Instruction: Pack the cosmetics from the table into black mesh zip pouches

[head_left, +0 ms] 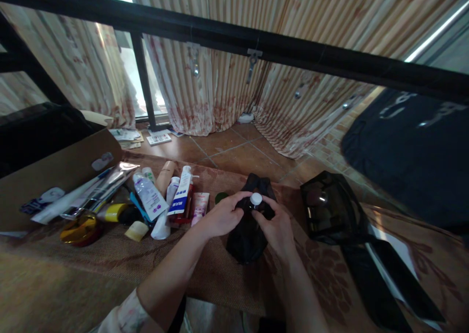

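Observation:
A small bottle with a white cap (256,199) stands at the mouth of a black see-through pouch (247,247), and most of its body is hidden in the dark fabric. My left hand (227,214) pinches the pouch's edge on the left, with its fingertips close to the cap. From the right, my right hand (279,228) grips the pouch, its thumb near the bottle's neck. Left of my hands lie a pink-and-white tube (200,207), a white-and-blue tube (181,191) and a clear purple-labelled pack (150,195).
A cardboard box (54,171) stands at the left, by an amber tape roll (80,229). At the right sit a dark translucent bag (322,208) and a black phone-like slab (406,279). A dark rail (227,32) crosses before striped curtains (212,88).

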Demonstrator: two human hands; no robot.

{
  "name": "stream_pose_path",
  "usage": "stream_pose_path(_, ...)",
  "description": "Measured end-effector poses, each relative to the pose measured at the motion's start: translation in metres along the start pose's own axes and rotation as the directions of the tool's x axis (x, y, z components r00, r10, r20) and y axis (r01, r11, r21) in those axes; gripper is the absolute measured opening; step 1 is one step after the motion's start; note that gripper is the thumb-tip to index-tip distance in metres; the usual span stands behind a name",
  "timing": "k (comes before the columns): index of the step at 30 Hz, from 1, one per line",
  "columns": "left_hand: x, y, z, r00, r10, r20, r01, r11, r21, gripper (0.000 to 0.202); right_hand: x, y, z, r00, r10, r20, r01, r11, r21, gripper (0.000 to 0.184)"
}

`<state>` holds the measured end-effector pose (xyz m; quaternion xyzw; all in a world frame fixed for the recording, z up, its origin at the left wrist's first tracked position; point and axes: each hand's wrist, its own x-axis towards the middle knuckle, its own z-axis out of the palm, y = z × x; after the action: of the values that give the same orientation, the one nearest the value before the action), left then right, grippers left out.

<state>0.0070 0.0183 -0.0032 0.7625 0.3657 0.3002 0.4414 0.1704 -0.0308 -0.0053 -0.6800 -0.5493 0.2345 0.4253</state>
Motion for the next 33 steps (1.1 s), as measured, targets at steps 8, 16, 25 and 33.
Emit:
stream_pose_path(8, 0.002, 0.001, 0.000, 0.999, 0.007, 0.039, -0.007, 1.000, -0.012, 0.064, 0.003, 0.002, 0.002, 1.000, -0.019, -0.023, 0.017, 0.999, -0.052, 0.041)
stream_pose_path(16, 0.000, 0.008, -0.006, 0.993, -0.093, -0.067, 0.099, 0.989, 0.110, 0.056, -0.002, -0.003, 0.004, 0.991, -0.039, -0.131, 0.007, 0.971, -0.238, 0.037)
stream_pose_path(25, -0.001, 0.006, -0.007, 0.976, -0.009, -0.217, 0.031, 0.995, 0.098, 0.046, 0.000, 0.001, 0.001, 0.989, -0.047, -0.142, 0.001, 0.951, -0.310, 0.041)
stream_pose_path(33, -0.006, 0.019, -0.001, 0.980, 0.151, -0.130, -0.140, 0.986, 0.086, 0.032, -0.002, -0.003, 0.003, 0.995, -0.018, -0.098, -0.014, 0.949, -0.315, 0.045)
